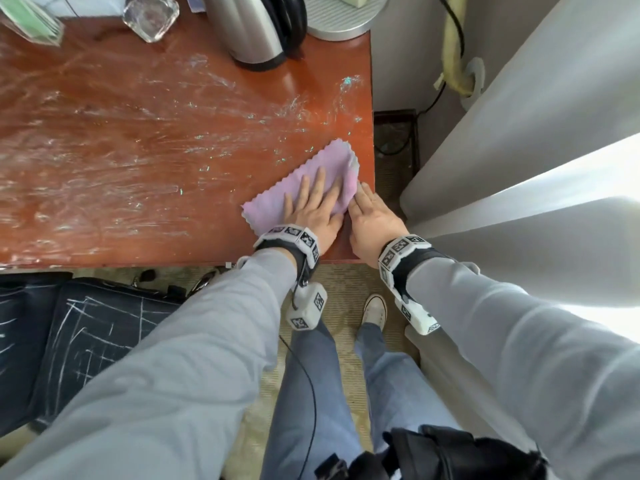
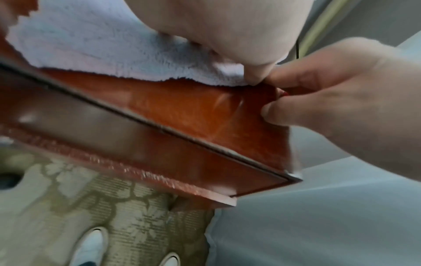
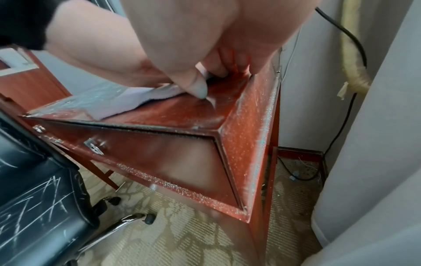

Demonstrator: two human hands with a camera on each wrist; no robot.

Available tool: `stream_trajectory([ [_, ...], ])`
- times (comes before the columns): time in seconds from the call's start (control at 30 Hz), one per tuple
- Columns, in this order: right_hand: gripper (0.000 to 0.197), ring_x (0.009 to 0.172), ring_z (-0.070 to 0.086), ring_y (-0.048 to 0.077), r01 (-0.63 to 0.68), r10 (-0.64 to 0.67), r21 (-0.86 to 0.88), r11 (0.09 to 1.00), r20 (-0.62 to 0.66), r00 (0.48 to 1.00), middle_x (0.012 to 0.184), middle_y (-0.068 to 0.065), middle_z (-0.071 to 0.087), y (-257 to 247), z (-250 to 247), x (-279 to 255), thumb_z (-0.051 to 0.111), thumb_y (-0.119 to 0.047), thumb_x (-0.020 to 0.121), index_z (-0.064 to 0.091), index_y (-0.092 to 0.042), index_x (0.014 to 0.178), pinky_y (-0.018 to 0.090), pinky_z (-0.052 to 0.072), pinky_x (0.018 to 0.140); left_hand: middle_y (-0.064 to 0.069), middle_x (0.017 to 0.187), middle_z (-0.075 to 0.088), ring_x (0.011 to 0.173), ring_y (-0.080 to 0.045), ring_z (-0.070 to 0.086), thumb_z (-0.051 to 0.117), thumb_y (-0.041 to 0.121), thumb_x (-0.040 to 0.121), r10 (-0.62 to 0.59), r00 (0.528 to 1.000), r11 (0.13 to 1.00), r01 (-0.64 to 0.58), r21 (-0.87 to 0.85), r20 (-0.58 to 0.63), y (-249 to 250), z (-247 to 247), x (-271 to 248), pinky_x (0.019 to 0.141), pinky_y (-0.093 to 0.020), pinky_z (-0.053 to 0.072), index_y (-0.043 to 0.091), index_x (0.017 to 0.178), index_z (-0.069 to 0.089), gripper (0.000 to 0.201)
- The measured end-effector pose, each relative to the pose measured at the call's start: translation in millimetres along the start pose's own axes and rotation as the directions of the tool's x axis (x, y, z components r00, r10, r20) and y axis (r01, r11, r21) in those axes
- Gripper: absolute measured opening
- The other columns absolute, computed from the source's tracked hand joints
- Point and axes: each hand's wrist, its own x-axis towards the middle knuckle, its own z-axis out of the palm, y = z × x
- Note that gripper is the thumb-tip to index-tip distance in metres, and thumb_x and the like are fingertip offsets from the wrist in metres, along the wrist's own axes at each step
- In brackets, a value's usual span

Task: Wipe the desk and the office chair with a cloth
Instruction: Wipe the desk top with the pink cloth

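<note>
A lilac cloth (image 1: 332,164) lies on the near right corner of the red-brown desk (image 1: 138,150), whose top is streaked with white smears. My left hand (image 1: 317,199) presses flat on the cloth with straight fingers. My right hand (image 1: 370,216) is beside it at the desk's right edge. In the right wrist view its thumb and curled fingers (image 3: 198,84) pinch the edge of the cloth (image 3: 127,102). The black office chair (image 1: 86,341), its seat marked with white scratches, stands at the lower left in front of the desk.
A steel kettle (image 1: 249,29), a glass (image 1: 150,15), a green-tinted box (image 1: 31,22) and a round grey base (image 1: 343,15) stand along the desk's far side. A pale curtain (image 1: 519,133) and a black cable (image 1: 453,29) hang right of the desk.
</note>
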Motion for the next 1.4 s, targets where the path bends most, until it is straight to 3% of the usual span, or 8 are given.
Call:
stream_trajectory([
  [0.57,0.076,0.145,0.032,0.031,-0.056,0.061,0.066,0.996,-0.082,0.995,0.158,0.021,0.028,-2,-13,7,0.064,-0.005,0.077,0.038,0.005,0.147,0.040,0.055,0.095,0.016,0.163,-0.025,0.152,-0.013,-0.022,0.032,0.035,0.099,0.353,0.927,0.891,-0.375,0.257,0.129,-34,-47,45,0.123,-0.049,-0.011,0.041,0.158,-0.002,0.069],
  [0.7,0.059,0.121,0.061,0.029,-0.066,0.071,0.031,0.997,-0.182,0.981,0.141,0.017,0.054,-1,-6,15,0.066,-0.006,0.069,0.062,0.003,0.128,0.037,0.061,0.079,0.013,0.164,-0.025,0.152,-0.017,-0.022,0.029,0.035,0.101,0.326,0.940,0.905,-0.342,0.251,0.103,-12,-61,81,0.123,-0.052,-0.011,0.040,0.158,-0.011,0.070],
  [0.87,0.008,0.051,0.059,0.029,0.098,-0.090,-0.003,0.995,-0.407,0.909,0.068,0.003,0.061,-2,-27,17,0.064,-0.004,0.067,0.068,-0.010,0.071,0.032,0.046,0.038,0.012,0.163,-0.027,0.151,-0.014,-0.025,0.036,0.032,0.100,0.426,0.888,0.856,-0.457,0.242,0.172,-21,-50,55,0.123,-0.050,-0.013,0.035,0.158,-0.015,0.077],
  [0.97,0.014,0.072,0.059,0.032,0.146,-0.143,-0.032,0.989,-0.490,0.860,0.084,0.010,0.061,-9,-40,26,0.055,-0.006,0.072,0.067,-0.007,0.081,0.040,0.052,0.048,0.006,0.166,-0.020,0.152,-0.013,-0.020,0.038,0.036,0.102,0.425,0.905,0.889,-0.418,0.187,0.003,-31,-61,47,0.124,-0.044,-0.011,0.025,0.159,-0.014,0.078],
  [1.03,0.041,0.114,0.056,0.040,0.131,-0.135,-0.035,0.991,-0.361,0.923,0.129,0.018,0.058,-17,-43,37,0.047,-0.014,0.084,0.064,-0.005,0.120,0.051,0.055,0.087,0.001,0.167,-0.013,0.154,-0.013,-0.013,0.045,0.029,0.101,0.377,0.913,0.926,-0.371,0.066,-0.158,-37,-63,33,0.126,-0.041,-0.005,0.016,0.161,-0.002,0.077],
  [1.1,0.060,0.149,0.014,0.040,0.107,-0.109,-0.061,0.992,-0.040,0.993,0.164,0.014,0.012,-18,-40,44,0.041,-0.028,0.098,0.026,-0.017,0.155,0.053,0.021,0.119,-0.002,0.167,-0.009,0.154,-0.014,-0.008,0.049,0.022,0.097,0.349,0.911,0.935,-0.353,0.025,-0.219,-44,-55,14,0.127,-0.041,0.003,0.011,0.161,0.009,0.076],
  [1.27,0.063,0.150,-0.019,0.032,0.039,-0.023,-0.173,0.984,0.093,0.995,0.162,0.002,-0.025,15,-62,89,0.023,-0.041,0.105,-0.013,-0.031,0.157,0.046,-0.003,0.123,-0.005,0.169,-0.004,0.156,-0.018,0.005,0.040,0.032,0.097,0.523,0.852,0.814,-0.499,0.297,-0.004,-54,-25,-17,0.126,-0.045,0.011,0.013,0.159,0.020,0.068],
  [1.4,0.059,0.150,-0.017,0.035,-0.024,0.044,-0.186,0.982,0.102,0.994,0.162,0.004,-0.024,6,-73,107,0.020,-0.042,0.105,-0.010,-0.038,0.156,0.049,0.000,0.123,-0.001,0.167,-0.017,0.156,-0.019,-0.003,0.036,0.037,0.102,0.328,0.944,0.906,-0.320,0.276,0.018,-56,-21,-11,0.126,-0.045,0.007,0.017,0.162,0.004,0.071],
])
